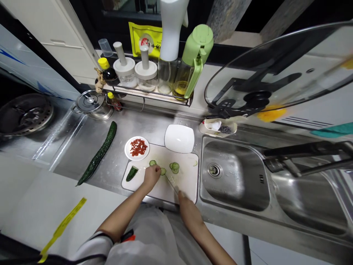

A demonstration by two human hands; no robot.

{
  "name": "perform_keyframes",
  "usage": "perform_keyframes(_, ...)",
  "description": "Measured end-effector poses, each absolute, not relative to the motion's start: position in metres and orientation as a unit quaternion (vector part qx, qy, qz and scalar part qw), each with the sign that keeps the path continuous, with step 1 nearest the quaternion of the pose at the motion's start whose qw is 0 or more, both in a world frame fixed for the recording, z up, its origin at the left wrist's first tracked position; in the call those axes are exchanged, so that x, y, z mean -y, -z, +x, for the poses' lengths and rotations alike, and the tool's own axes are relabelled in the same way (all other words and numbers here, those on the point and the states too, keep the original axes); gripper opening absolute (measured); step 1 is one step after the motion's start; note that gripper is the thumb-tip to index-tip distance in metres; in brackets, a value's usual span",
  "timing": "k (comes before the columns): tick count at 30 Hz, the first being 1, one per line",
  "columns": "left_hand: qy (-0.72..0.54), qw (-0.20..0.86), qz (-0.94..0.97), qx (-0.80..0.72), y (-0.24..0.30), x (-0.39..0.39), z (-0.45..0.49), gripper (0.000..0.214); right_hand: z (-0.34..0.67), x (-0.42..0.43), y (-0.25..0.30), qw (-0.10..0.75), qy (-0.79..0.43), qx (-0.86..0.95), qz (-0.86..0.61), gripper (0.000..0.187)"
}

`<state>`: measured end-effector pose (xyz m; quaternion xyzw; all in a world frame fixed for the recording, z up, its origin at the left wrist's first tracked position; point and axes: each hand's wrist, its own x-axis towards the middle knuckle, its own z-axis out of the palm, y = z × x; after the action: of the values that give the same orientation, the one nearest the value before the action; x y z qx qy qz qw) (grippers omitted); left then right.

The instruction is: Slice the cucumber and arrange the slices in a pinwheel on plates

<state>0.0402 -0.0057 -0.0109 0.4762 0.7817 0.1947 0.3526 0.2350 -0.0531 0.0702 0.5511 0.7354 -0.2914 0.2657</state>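
Observation:
My left hand (151, 178) is over the middle of the white cutting board (154, 187), its fingers pinched at the edge of a cucumber slice (163, 172). My right hand (189, 210) is wrapped round the handle of a knife (172, 184), whose thin blade points up and left toward that slice. Beyond the left fingers lies another slice (152, 162). Several overlapping slices (174, 167) sit right of the blade. A cut cucumber chunk (132, 173) rests at the board's left end. The knife handle is mostly hidden in my fist.
A small plate of chopped red pieces (138, 147) overlaps the board's far left corner. Behind the board stands a white dish (179, 138). A whole cucumber (99, 152) lies left on the steel counter. The sink (234, 180) adjoins on the right; a lidded pot (93, 105) stands back left.

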Motion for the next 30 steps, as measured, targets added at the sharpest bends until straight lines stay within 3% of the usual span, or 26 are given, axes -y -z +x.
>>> perform_keyframes(15, -0.25, 0.272, 0.437, -0.82, -0.006, 0.003, -0.004, 0.016, 0.255, 0.066, -0.056, 0.239, 0.347, -0.711, 0.563, 0.058)
perform_keyframes(30, -0.221, 0.228, 0.496, -0.808, 0.008, 0.004, -0.007, 0.018, 0.255, 0.067, -0.052, 0.222, 0.348, -0.709, 0.571, 0.056)
